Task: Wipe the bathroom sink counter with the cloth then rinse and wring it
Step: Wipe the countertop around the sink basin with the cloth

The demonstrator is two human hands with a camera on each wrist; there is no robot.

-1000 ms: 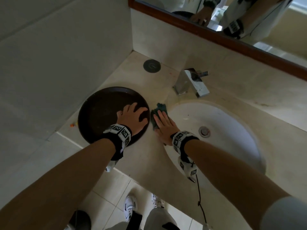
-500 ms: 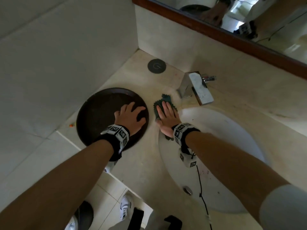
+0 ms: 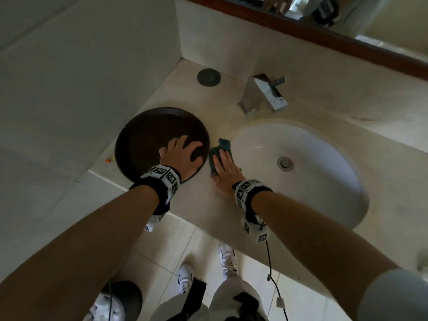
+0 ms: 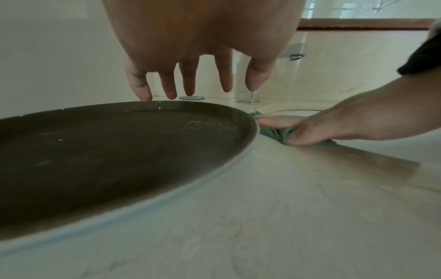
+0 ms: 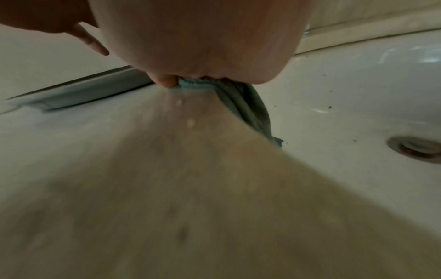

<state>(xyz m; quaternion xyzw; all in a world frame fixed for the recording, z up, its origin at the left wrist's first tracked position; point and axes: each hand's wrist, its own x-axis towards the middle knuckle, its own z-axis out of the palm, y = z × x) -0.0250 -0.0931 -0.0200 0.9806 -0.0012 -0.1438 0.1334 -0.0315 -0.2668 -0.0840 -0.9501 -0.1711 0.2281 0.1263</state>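
I am looking down at a pale stone bathroom counter (image 3: 190, 205) set in a corner of tiled walls, with a wood-framed mirror (image 3: 324, 35) running along the back. Sunk into the counter on my right is the white oval sink (image 3: 312, 181), its metal drain (image 3: 285, 163) showing in the bottom, and a square chrome tap (image 3: 261, 95) is standing behind it. On my left a large dark round tray (image 3: 143, 140) is sitting on the counter, with a small dark round cap (image 3: 209, 77) near the back corner.

My left hand (image 3: 180, 152) is hovering over the near right part of the tray, fingers spread and loosely extended, holding nothing; the wrist view shows the fingertips above the tray rather than pressing on it. My right hand (image 3: 225, 172) is lying flat, fingers straight, pressing the green cloth (image 3: 223, 145) onto the narrow strip of counter between the tray and the sink rim. The cloth is bunched under the fingers, with one edge hanging over the rim into the sink.

I judge the wiping to be under way. To do it well, I should be keeping the palm flat and the pressure even, spreading the cloth wider, and working right up against the tray's edge, steadying or shifting the tray with the left hand so the strip underneath is not skipped.
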